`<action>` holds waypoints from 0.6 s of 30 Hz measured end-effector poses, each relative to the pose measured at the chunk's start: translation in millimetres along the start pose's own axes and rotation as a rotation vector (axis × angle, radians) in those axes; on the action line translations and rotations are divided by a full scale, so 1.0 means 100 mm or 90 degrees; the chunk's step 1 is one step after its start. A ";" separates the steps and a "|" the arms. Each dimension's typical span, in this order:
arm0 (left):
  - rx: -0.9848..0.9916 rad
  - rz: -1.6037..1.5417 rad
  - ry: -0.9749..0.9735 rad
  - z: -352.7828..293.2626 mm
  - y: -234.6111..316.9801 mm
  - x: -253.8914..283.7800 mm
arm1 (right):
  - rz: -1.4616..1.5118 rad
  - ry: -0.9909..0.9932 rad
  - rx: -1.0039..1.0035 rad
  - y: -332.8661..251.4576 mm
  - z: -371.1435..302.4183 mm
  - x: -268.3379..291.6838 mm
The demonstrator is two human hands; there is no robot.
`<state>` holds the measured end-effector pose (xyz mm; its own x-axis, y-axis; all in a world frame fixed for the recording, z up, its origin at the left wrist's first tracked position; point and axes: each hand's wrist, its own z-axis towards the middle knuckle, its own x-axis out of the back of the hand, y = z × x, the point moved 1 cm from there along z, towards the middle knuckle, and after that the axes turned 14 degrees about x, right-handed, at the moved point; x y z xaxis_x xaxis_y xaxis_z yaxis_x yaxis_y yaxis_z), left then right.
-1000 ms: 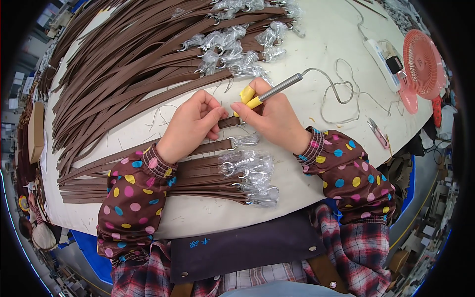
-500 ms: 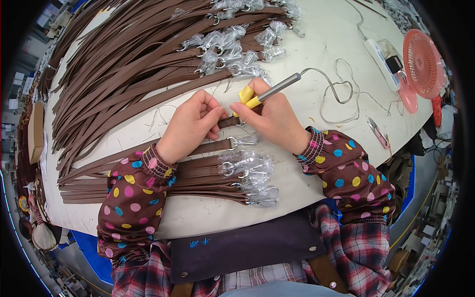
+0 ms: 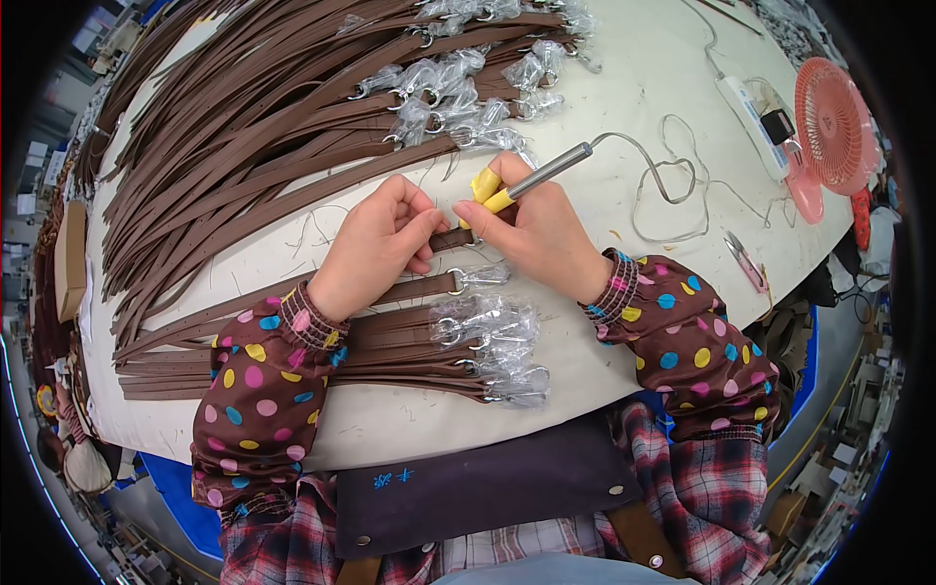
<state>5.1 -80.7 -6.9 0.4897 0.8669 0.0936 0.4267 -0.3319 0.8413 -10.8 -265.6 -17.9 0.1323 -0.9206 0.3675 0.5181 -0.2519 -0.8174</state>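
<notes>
Gripping corded tool (image 3: 552, 170) in right hand (image 3: 546, 232), tip obscured; left hand (image 3: 369, 244) curled by brown strap (image 3: 451, 240), hold unclear.

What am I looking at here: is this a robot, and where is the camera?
No robot: these are a person's own bare hands, seen from a camera worn on the head, looking down. The wide lens bends straight edges. The right hand holds a corded pen-like tool with a yellow grip. The left hand is pinched beside a short brown strap end; whether it grips anything is hidden. On the pale table lie many brown straps, metal clasps in clear plastic, and a pink fan stands at right.
</notes>
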 end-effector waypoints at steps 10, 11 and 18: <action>-0.215 0.482 0.151 -0.10 0.02 0.04 | -0.043 -0.034 0.166 0.02 -0.04 0.15; -0.217 0.482 0.148 -0.10 0.03 0.03 | -0.106 -0.057 0.204 0.02 -0.06 0.19; -0.061 0.323 0.093 -0.07 0.06 0.09 | -0.161 -0.159 0.204 0.01 -0.10 0.17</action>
<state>7.2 -72.3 2.4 0.5022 0.6512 0.5689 0.0885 -0.6931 0.7154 -16.3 -284.7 -16.9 0.1473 -0.7321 0.6651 0.7893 -0.3183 -0.5251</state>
